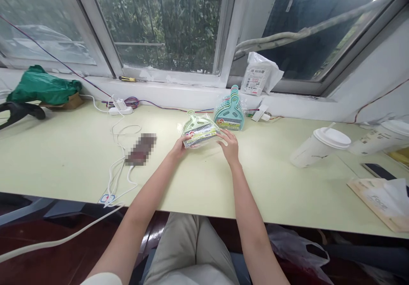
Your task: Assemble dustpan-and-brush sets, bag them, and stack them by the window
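Note:
Between my hands is a small pale green dustpan and brush set (pixel 200 130), wrapped in clear plastic with a printed label band across it. My left hand (pixel 179 148) grips its lower left corner, thumb near the label. At the right edge my right hand (pixel 228 145) touches the wrapper with its fingers bent and spread apart; whether it bears any weight I cannot tell. Just behind, to the right, a stack of similar wrapped dustpan sets (pixel 230 110), teal at the front, leans near the wall under the window.
White cables (pixel 119 148) and a blurred-out object (pixel 140 149) lie to the left, near a power strip (pixel 120 109). Right are a lidded paper cup (pixel 319 146), a phone (pixel 378 171) and a tissue pack (pixel 381 200). A screwdriver (pixel 128 79) and a plastic-wrapped package (pixel 259 74) rest on the sill.

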### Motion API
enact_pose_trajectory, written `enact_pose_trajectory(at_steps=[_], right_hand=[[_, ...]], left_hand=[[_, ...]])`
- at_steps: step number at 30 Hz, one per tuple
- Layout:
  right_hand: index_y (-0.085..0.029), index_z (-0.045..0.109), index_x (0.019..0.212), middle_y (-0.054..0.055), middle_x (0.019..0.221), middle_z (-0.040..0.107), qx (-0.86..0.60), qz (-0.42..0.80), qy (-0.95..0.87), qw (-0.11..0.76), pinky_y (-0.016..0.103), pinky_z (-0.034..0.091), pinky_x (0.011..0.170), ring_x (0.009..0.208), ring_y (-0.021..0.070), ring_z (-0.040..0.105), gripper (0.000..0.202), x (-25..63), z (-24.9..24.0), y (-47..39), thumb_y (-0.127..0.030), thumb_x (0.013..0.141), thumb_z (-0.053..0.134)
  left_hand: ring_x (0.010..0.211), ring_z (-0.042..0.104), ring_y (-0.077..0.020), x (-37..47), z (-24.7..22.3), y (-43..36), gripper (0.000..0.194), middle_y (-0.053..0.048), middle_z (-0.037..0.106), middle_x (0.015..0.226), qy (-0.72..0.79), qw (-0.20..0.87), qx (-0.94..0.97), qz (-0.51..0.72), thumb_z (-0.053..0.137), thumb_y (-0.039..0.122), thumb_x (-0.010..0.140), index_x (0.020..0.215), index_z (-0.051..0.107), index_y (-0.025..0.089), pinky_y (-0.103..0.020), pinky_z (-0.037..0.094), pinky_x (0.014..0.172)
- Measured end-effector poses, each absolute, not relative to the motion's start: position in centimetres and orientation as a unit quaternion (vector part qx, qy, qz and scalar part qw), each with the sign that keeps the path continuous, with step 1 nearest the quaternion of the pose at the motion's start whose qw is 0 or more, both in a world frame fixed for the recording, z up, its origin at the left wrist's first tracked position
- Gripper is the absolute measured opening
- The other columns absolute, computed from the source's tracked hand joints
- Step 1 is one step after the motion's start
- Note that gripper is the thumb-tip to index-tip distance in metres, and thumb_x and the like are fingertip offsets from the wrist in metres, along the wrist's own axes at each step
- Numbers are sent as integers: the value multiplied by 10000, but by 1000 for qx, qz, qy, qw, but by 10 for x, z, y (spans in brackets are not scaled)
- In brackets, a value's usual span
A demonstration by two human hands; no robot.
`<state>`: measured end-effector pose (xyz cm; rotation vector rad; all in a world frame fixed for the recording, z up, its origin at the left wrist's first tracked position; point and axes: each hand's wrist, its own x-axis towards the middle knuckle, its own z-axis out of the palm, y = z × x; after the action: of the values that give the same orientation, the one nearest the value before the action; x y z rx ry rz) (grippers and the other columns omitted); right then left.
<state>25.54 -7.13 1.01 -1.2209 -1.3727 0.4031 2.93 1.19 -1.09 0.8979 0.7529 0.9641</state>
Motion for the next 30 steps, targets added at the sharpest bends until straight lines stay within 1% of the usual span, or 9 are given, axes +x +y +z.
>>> enact_pose_trajectory(at_steps=[5,11,14,16,19,23,26,28,30], right_hand=[[-308,734,802,-17,1094,689,-516,206,-537,634,450,254,1117,1201,206,489,72,258,0,-65,-282,766,678],[-247,742,879,33,1230,616,-543,216,-466,664,368,365,1048,1119,186,549,178,254,-18,-59,-228,719,667],[-227,689,1051,50,1227,617,-543,277,-406,681,339,435,978,1066,162,585,403,256,-27,-54,-171,652,691],[-203,640,1127,46,1118,672,-538,354,-355,677,339,489,901,952,150,630,528,259,-31,-51,-155,607,716],[-126,668,1020,23,842,723,-520,470,-304,645,328,543,753,747,152,654,450,263,-36,-46,-146,574,726],[-113,685,899,-5,685,705,-507,472,-234,682,284,542,610,596,141,628,335,268,-40,-43,-117,565,713],[-122,676,892,-14,682,703,-497,462,-192,709,271,534,576,589,138,626,337,271,-39,-43,-96,557,704],[-128,671,894,-18,685,701,-500,461,-185,709,266,528,571,593,137,625,343,272,-38,-44,-93,554,702],[-135,664,922,-21,688,697,-505,459,-185,707,261,519,574,596,135,623,373,273,-36,-46,-99,553,703]], left_hand=[[841,664,-291,29,-14,9,490,-164,681,1014,317,735,471,372,645,261,682,1140,543,118,-439,557,710],[911,658,-281,31,-15,3,659,-150,630,1156,286,752,493,332,720,255,654,1247,437,195,-425,573,686],[918,654,-282,33,-12,0,704,-160,603,1198,294,750,497,323,737,263,642,1266,422,188,-420,577,663],[865,660,-264,35,-10,-2,748,-166,603,1192,319,737,501,323,746,274,638,1298,404,190,-394,575,632],[864,660,-231,40,-6,-6,895,-145,559,1270,347,696,509,369,736,346,681,1424,241,272,-378,569,670],[1119,573,-236,45,-2,-10,995,-105,404,1431,274,631,582,433,687,452,732,1476,30,374,-402,518,859],[1267,436,-291,44,1,-9,916,-97,354,1450,250,520,701,418,792,410,607,1410,359,331,-429,444,973],[1296,388,-310,44,1,-8,659,-87,349,1436,279,427,746,428,824,366,560,1180,622,272,-439,381,1041],[1277,408,-303,45,2,-9,368,-75,357,1424,299,370,751,458,785,371,621,957,717,235,-438,349,1068]])
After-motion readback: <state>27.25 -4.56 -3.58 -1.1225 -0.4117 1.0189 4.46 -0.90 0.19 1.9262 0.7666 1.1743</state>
